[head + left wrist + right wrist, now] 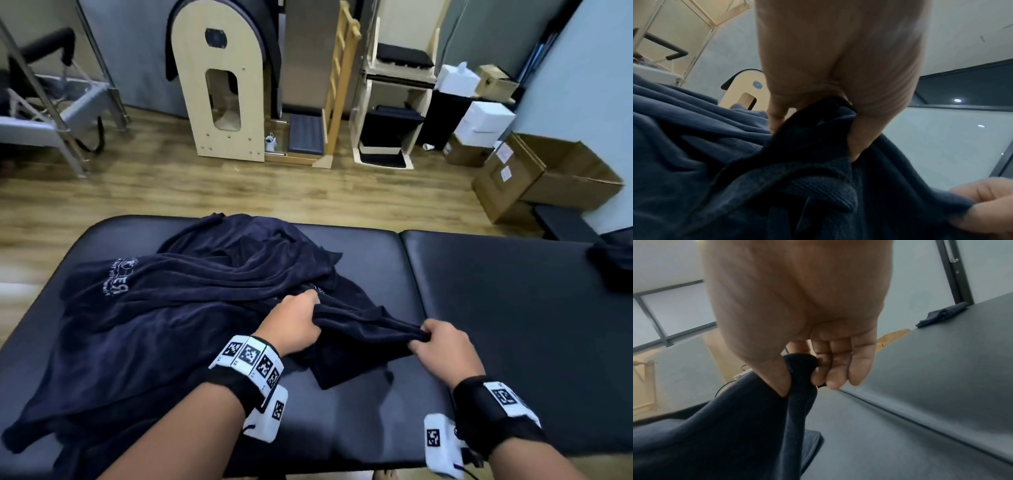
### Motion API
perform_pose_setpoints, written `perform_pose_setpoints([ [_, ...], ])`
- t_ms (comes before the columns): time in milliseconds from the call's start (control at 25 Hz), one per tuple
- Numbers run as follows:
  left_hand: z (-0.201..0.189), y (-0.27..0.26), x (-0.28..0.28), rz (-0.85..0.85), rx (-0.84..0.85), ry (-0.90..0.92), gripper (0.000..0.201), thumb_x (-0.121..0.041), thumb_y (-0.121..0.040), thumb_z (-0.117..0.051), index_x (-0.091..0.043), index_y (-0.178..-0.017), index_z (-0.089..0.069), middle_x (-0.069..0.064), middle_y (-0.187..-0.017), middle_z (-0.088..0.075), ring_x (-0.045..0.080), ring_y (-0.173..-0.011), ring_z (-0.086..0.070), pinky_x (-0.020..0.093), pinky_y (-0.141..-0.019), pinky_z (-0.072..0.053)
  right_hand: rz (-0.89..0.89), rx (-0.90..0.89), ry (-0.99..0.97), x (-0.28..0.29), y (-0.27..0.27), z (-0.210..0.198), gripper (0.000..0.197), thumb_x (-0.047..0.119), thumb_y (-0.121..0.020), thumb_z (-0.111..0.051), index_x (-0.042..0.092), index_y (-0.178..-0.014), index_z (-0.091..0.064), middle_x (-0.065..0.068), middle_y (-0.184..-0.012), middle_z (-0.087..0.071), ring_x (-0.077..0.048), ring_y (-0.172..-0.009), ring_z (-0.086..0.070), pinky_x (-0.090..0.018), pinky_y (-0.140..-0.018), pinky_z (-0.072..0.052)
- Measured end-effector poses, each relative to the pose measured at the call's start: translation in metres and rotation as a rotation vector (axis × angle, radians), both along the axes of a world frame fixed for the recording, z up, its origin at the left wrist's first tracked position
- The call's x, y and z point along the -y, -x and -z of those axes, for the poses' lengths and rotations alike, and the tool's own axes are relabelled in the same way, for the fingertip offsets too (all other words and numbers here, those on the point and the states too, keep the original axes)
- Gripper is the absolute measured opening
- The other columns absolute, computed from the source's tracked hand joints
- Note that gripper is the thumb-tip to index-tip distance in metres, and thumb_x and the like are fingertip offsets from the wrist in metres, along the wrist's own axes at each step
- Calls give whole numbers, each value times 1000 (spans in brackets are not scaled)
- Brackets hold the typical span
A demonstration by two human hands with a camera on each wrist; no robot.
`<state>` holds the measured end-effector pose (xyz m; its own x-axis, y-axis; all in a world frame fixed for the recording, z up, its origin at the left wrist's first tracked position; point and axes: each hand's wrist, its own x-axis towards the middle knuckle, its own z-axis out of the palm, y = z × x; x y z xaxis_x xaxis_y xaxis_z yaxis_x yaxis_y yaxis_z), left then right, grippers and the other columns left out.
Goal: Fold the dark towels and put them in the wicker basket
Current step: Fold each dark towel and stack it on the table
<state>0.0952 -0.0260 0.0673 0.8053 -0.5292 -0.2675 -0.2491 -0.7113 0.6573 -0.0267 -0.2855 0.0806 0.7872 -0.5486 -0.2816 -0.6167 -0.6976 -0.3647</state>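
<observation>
**Both hands on one towel edge, pile not yet sorted**

Left hand [294,322] gripped a bunched edge of a dark towel [346,329], fingers curled round the cloth. Right hand [442,346] pinched the same edge further along, thumb against forefinger; the other fingers hung loosely curled beside it in the right wrist view. The stretch of cloth between the hands was lifted off the padded table [496,308] and nearly taut.

Step in hand, as judged: drawing one towel clear of the heap. To do it well, both hands should work out along the hem until each finds a true corner, then lift and shake so the towel hangs flat before the first fold. A bunched grip folds crooked.

Count: one rumpled heap of dark towels [154,308] on the table's left section, with white lettering showing; at least two towels, exact number not tellable from the folds. One small dark folded cloth [613,263] at the table's far right end. Two hands, both engaged. Wicker basket: none in view.
</observation>
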Motion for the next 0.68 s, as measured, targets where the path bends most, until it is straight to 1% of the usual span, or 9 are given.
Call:
perform_pose_setpoints([
  [80, -6, 5, 32, -12, 29, 13, 16, -20, -76, -58, -28, -83, -46, 0, -89, -66, 24, -85, -63, 38, -78, -54, 5, 28, -25, 32, 1, 4, 16, 33, -73, -64, 19, -70, -57, -1, -71, -65, -33, -79, -58, -34, -69, -48],
  [200, -19, 15, 91, -26, 75, 17, 18, -18, -76, -60, -28, -82, -46, -3, -83, -64, 21, -79, -62, 40, -74, -54, 38, 74, -73, 94, 7, 6, 18, 33, -75, -63, 17, -70, -57, -2, -70, -65, -33, -80, -60, -35, -69, -48],
  [400, -39, 36, 200, 4, 90, -12, 27, -18, -75, -73, -25, -85, -49, -5, -82, -64, 17, -79, -62, 37, -74, -53, 196, 148, -138, 210, 38, 9, 20, 34, -74, -66, 16, -70, -58, -3, -71, -66, -32, -81, -60, -37, -73, -52],
  [480, -43, 48, 242, 41, 82, -20, 29, -19, -74, -75, -25, -84, -49, -5, -81, -64, 16, -78, -62, 39, -74, -55, 255, 136, -157, 249, 57, 11, 20, 35, -74, -68, 18, -70, -59, -3, -71, -67, -32, -81, -62, -38, -75, -53],
  [520, -44, 54, 257, 76, 80, -24, 29, -17, -75, -75, -26, -84, -49, -6, -83, -64, 16, -80, -62, 40, -76, -55, 255, 105, -157, 262, 65, 15, 20, 36, -73, -70, 20, -71, -58, -2, -73, -67, -32, -82, -63, -38, -75, -54],
  [560, -44, 59, 276, 124, 76, -26, 30, -14, -75, -73, -27, -86, -49, -7, -85, -65, 16, -82, -62, 40, -78, -54, 234, 39, -153, 277, 73, 17, 20, 37, -72, -71, 22, -74, -58, -2, -78, -68, -32, -85, -64, -38, -77, -54],
  [600, -45, 63, 291, 172, 67, -17, 32, -10, -76, -71, -29, -90, -50, -8, -88, -65, 15, -85, -62, 39, -80, -54, 184, -43, -135, 284, 78, 20, 20, 38, -72, -71, 25, -81, -59, -3, -87, -69, -31, -91, -64, -37, -80, -54],
  [640, -47, 67, 303, 224, 59, -13, 35, -6, -76, -68, -31, -94, -51, -9, -92, -66, 14, -89, -62, 38, -81, -54, 117, -103, -97, 288, 80, 21, 24, 36, -72, -71, 28, -92, -61, -3, -100, -69, -30, -100, -64, -36, -85, -53],
  [680, -49, 69, 311, 281, 59, -17, 38, -4, -77, -66, -32, -98, -52, -10, -95, -66, 14, -91, -62, 36, -82, -54, 43, -99, -66, 287, 78, 21, 35, 33, -73, -70, 30, -107, -61, -3, -115, -65, -28, -110, -61, -35, -91, -51],
])
